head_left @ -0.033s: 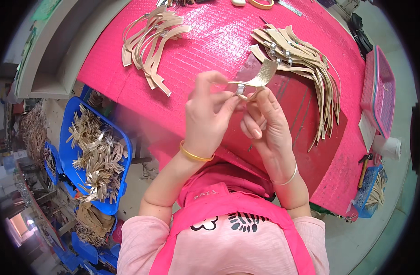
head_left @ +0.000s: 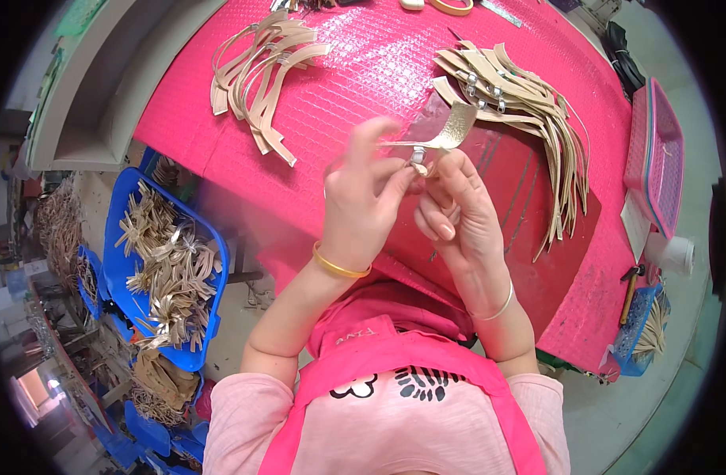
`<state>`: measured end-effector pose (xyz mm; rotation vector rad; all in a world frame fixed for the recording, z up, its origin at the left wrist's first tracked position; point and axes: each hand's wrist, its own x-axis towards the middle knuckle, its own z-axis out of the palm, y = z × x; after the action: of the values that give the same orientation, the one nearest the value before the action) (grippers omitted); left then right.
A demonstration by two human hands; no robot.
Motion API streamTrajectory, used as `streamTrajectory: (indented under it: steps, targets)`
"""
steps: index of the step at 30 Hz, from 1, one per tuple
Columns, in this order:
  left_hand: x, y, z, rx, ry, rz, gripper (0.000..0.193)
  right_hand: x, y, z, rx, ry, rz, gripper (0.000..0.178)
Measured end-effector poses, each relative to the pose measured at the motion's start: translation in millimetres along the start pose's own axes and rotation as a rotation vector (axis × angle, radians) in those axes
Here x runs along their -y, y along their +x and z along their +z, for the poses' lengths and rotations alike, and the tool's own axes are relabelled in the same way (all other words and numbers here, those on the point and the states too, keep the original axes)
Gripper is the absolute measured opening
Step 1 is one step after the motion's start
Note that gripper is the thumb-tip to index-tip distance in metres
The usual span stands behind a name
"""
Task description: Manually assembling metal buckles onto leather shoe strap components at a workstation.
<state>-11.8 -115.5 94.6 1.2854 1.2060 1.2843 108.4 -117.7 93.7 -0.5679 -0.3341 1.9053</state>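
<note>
Left hand (head_left: 361,207) and right hand (head_left: 458,207) both pinch the gold strap (head_left: 446,136) between fingertips.

Short pale-pink sleeves on both arms; forearms bare. Bright pink apron (head_left: 395,372) over a pale-pink top, with a black-and-white print on the chest, partly hidden by the apron straps. Left hand (head_left: 361,207): plain gold bangle (head_left: 338,266) at the wrist. Right hand (head_left: 456,214): thin silver bangle (head_left: 496,307) at the wrist.
</note>
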Motion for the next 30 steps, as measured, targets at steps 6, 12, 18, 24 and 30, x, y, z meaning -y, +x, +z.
streamTrajectory:
  steps: [6,12,18,24,30]
  targets:
    - [15,2,6,0.001,0.420,0.315,0.015,-7,1,-9,-0.110,-0.091,-0.104,0.018]
    - [22,4,6,-0.025,0.494,0.513,0.014,-8,15,-23,-0.187,-0.470,-0.283,0.017]
    - [10,8,-6,0.164,0.553,0.580,0.012,18,48,-36,0.037,-0.990,-0.316,0.017]
    - [-11,39,-30,0.308,0.214,-0.021,0.027,18,87,-23,-0.069,-0.937,-0.362,0.018]
    - [23,148,-102,0.070,0.987,-0.029,0.026,25,81,-54,-0.165,-1.221,-0.665,0.026]
